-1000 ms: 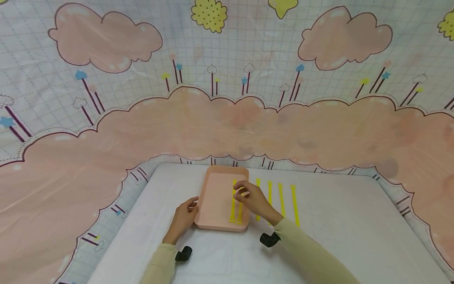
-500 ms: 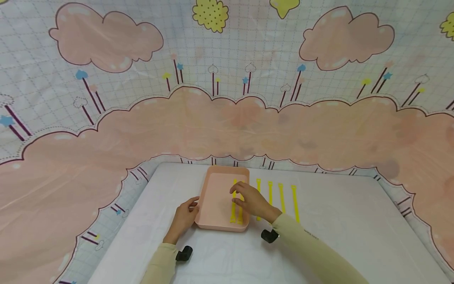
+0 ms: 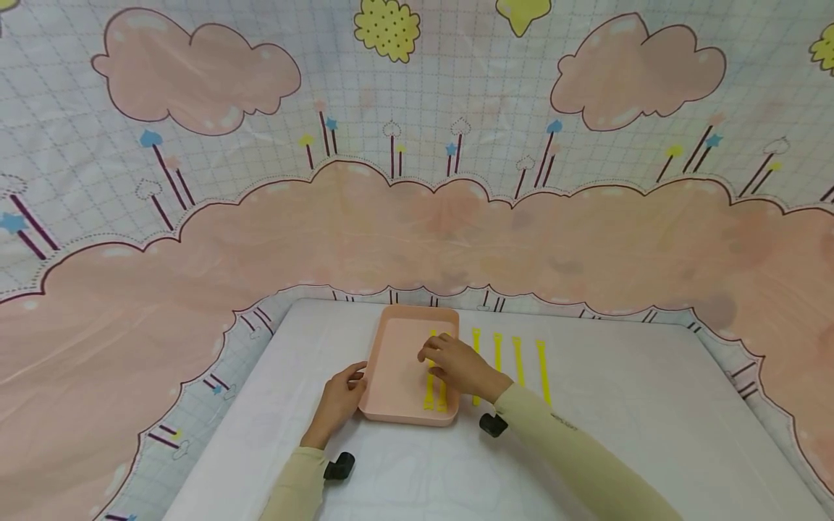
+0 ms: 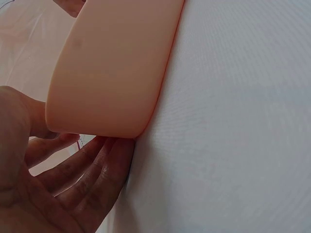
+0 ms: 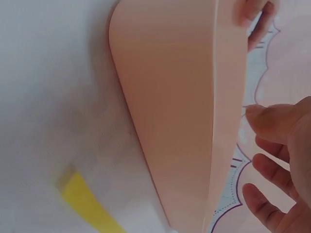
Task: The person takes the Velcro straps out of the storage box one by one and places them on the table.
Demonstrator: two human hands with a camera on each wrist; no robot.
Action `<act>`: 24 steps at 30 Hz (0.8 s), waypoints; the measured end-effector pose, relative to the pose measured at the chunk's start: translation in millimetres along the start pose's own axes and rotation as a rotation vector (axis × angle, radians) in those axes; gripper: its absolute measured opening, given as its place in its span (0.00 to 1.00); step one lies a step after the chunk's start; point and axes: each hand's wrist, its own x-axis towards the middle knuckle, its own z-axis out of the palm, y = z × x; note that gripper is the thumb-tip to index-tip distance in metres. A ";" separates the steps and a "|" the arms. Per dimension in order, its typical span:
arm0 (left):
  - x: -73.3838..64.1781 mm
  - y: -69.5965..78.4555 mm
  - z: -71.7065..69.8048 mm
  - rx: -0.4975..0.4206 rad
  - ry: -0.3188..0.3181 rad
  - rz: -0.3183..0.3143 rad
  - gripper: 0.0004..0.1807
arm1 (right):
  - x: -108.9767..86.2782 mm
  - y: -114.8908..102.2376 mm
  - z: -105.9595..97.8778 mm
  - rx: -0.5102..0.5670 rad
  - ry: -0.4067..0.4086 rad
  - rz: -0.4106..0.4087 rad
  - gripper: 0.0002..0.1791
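A shallow pink tray (image 3: 397, 362) rests on the table, with two long yellow strips (image 3: 428, 394) with flared ends lying along its right side. My left hand (image 3: 340, 398) is at the tray's left edge; in the left wrist view its straight fingers (image 4: 109, 170) touch the outer wall, with the thumb beside the rim. Over the tray's right half hovers my right hand (image 3: 459, 363), fingers loosely bent, partly covering the two strips. The right wrist view shows its thumb (image 5: 274, 121) and fingers apart with nothing between them.
Several more yellow strips (image 3: 542, 369) lie roughly side by side on the white table (image 3: 625, 405), right of the tray. Black wrist cameras (image 3: 339, 467) sit below both hands. A patterned cloth (image 3: 456, 231) hangs behind the table.
My right hand has moved slightly left, further over the tray, and its fingers have shifted a little. The left hand, the tray and the strips have stayed in place.
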 end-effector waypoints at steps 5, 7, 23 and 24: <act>-0.9 -0.3 -0.2 0.005 -0.001 0.007 0.21 | 5.0 1.2 2.2 -0.093 -0.081 -0.012 0.14; -0.9 -0.3 -0.4 0.007 -0.003 0.009 0.21 | 7.2 1.1 3.4 -0.119 -0.119 -0.006 0.14; -2.9 -0.1 0.3 0.011 0.004 0.005 0.21 | 15.5 1.0 17.9 -0.239 -0.203 0.011 0.12; -2.8 0.1 0.1 0.010 0.004 0.006 0.21 | 15.6 1.1 18.0 -0.246 -0.207 0.015 0.12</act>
